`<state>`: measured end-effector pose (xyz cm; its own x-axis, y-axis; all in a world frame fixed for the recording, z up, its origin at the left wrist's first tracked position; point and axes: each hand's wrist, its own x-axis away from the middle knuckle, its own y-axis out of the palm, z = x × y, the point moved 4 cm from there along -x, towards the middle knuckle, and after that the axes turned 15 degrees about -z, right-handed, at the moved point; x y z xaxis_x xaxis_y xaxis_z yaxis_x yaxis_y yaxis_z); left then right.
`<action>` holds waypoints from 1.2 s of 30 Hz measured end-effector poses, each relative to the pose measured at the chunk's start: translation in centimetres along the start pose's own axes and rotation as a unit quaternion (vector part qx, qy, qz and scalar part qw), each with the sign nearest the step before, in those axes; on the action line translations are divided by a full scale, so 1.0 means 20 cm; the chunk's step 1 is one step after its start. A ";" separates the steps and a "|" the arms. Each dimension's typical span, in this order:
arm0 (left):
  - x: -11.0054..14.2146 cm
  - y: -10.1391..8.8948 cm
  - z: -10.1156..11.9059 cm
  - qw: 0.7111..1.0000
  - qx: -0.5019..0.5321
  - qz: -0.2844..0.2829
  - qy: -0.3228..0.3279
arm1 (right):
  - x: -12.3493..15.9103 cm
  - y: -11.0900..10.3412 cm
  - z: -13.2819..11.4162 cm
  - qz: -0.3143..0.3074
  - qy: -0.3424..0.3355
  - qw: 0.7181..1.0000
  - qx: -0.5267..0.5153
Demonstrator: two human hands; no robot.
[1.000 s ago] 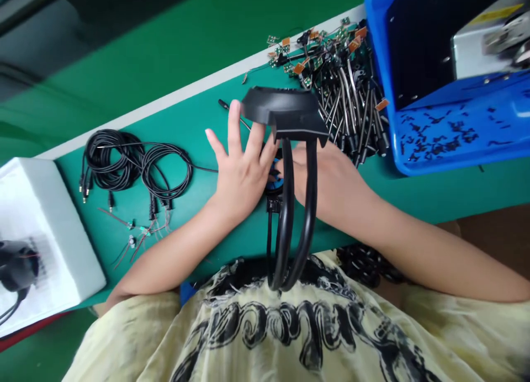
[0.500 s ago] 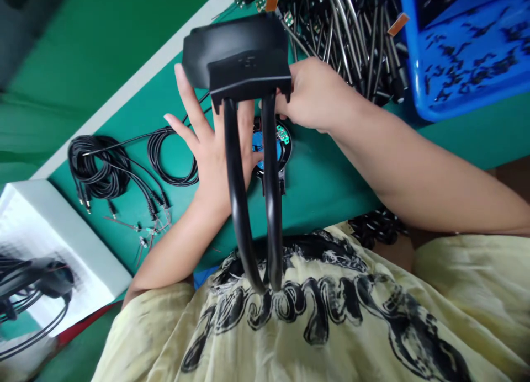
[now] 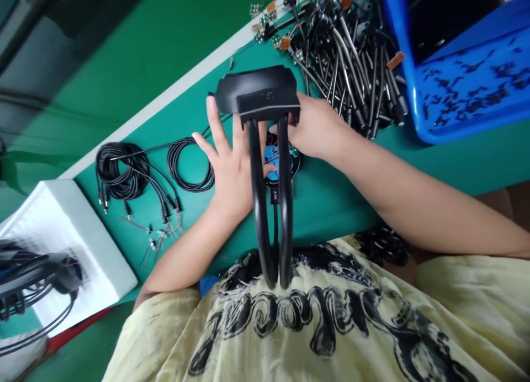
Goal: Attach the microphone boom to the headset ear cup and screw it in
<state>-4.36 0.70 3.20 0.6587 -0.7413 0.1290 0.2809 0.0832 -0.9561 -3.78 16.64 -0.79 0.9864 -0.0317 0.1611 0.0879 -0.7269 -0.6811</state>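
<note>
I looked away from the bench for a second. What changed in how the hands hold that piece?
The right hand has moved up from behind the tubes and now grips the right end of the black plastic housing, whose curved black tubes hang straighter down. The left hand stays spread behind them. More of the blue-centred disc shows. The coiled black cables and blue tray lie as before.

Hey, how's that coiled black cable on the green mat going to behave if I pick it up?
It'll probably be floppy and fairly light: the coiled black cable sits in loose, slumped loops on the green mat. Its small jack plugs would likely dangle.
</note>
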 end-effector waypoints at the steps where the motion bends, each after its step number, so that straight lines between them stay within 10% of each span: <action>1: 0.00 0.00 0.00 1.000 -0.002 0.002 -0.001 | 0.02 0.01 0.00 0.007 0.001 1.000 0.008; 13: 0.02 0.02 0.01 0.998 -0.035 -0.008 0.058 | 0.20 0.09 -0.03 -0.025 -0.120 0.981 0.152; 22: 0.36 0.06 -0.57 0.996 -0.052 0.000 -0.076 | 0.20 0.14 0.01 0.053 -0.134 0.982 0.123; 27: 0.42 0.06 -0.65 0.998 -0.022 -0.032 -0.047 | 0.20 0.14 -0.02 0.079 -0.168 0.966 0.183; 32: 0.29 -0.12 -0.75 0.993 0.071 0.003 -0.090 | 0.02 0.11 -0.10 0.105 -0.234 0.942 0.215; 36: 0.01 -0.49 -0.96 0.977 0.068 0.096 -0.179 | -0.47 0.00 -0.24 0.159 -0.330 0.911 0.190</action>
<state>-20.33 -13.00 7.49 0.9029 -0.4258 0.0584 0.2033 0.3032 -0.9310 -13.70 13.68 1.05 0.8279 0.3112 -0.4665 -0.2991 -0.4587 -0.8368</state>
